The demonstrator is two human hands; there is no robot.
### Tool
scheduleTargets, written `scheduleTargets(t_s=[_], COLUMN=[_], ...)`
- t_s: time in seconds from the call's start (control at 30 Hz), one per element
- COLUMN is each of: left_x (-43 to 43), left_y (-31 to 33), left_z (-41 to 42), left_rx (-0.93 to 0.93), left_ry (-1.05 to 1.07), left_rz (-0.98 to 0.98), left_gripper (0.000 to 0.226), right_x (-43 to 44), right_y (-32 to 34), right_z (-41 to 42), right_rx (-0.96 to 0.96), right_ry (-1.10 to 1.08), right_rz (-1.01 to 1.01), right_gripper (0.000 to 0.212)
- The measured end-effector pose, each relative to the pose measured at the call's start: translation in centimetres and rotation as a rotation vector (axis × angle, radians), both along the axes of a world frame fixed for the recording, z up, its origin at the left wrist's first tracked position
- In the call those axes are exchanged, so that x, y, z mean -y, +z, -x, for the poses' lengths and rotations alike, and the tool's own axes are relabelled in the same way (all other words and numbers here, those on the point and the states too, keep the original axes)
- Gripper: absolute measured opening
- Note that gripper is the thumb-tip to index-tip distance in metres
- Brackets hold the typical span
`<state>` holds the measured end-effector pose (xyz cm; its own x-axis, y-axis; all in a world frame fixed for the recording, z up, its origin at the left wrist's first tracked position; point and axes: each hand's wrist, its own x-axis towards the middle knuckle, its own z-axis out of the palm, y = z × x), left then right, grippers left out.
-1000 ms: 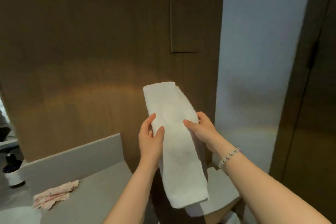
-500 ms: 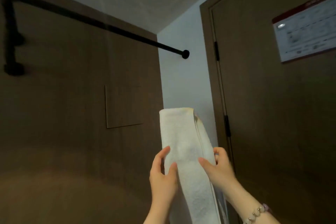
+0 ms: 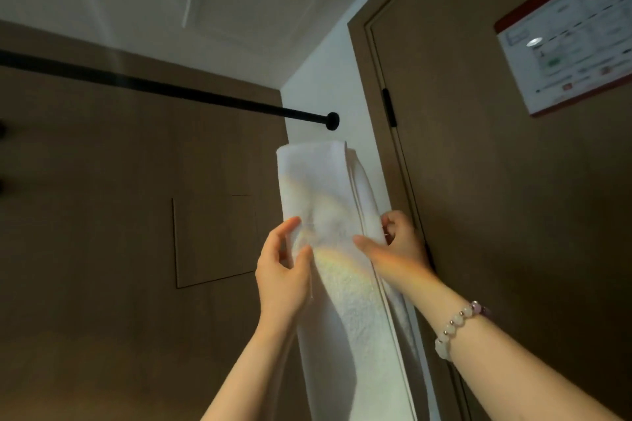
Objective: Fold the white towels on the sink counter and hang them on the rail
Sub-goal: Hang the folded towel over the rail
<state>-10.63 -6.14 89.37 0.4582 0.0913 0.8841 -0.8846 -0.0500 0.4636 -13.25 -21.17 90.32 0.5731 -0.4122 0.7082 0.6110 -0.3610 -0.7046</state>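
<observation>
Folded white towel (image 3: pixel 328 215): now raised from above the surface to just under the black rail (image 3: pixel 191 96), apparently not yet over it, left hand (image 3: pixel 284 270) and right hand (image 3: pixel 393 246) each pinching a long edge; hanging comes next.

Folded white towel (image 3: pixel 328 215) held upright below black rail (image 3: pixel 171 87).

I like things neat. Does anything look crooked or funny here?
A little. The white towel has folded layers peeking out unevenly along its edge by the right hand. Nothing looks torn, and the black rail looks straight.
</observation>
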Motion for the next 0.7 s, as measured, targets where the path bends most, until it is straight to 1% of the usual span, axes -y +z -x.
scheduleTargets(t_s=[0.13, 0.23, 0.33, 0.53, 0.7], left_x=[0.9, 1.7, 2.7, 4.7, 4.6], left_y=[2.9, 5.5, 7.9, 12.5, 16.5], left_z=[-5.3, -9.4, -12.7, -17.6, -20.1], left_rx=[0.055, 0.136, 0.22, 0.312, 0.326], left_ry=[-0.024, -0.003, 0.05, 0.179, 0.356], left_rz=[0.026, 0.03, -0.039, -0.156, -0.306], left_gripper=[0.044, 0.048, 0.045, 0.038, 0.045], right_x=[1.2, 2.2, 3.4, 5.7, 6.3], right_y=[3.5, 6.2, 8.4, 12.1, 15.3], right_z=[-4.5, -8.6, -11.9, -17.2, -20.3], right_rx=[0.07, 0.126, 0.161, 0.25, 0.336], right_ry=[-0.003, -0.069, -0.107, -0.153, -0.133], right_rz=[0.074, 0.145, 0.161, 0.132, 0.134], right_gripper=[0.033, 0.037, 0.039, 0.038, 0.032])
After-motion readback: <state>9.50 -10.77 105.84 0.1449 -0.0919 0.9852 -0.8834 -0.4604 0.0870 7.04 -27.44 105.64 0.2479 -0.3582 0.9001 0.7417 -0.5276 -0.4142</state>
